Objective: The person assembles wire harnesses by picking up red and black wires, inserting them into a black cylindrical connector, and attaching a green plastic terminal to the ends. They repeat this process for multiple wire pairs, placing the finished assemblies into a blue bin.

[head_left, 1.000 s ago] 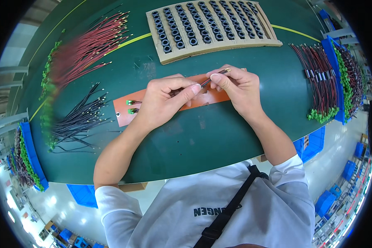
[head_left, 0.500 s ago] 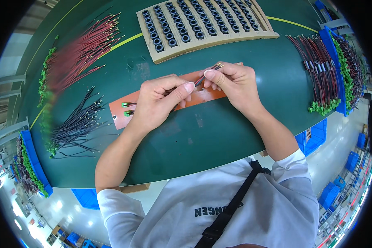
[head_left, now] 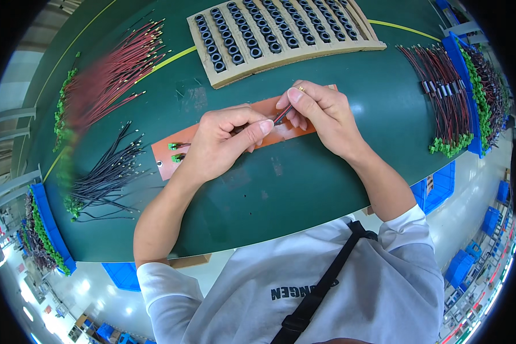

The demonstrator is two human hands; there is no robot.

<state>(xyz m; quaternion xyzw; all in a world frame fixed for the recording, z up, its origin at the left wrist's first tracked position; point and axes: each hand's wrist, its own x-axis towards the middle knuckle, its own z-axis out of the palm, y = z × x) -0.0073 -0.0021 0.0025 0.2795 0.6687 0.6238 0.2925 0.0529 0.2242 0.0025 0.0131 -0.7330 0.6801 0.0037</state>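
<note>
Head view, from the left: blurred red wires fan out over the green table, with a bundle of black wires below them, its green connectors at the near end. At the middle, the left hand rests on an orange strip carrying two small green connectors, its thumb and forefinger pressed together on one end of a thin red-and-black wire, while the right hand pinches the same wire's gold-tipped far end, fingers curled together. Behind the hands lies a tan tray of black rings; far right, another sheaf of red-black wires with green connectors.
</note>
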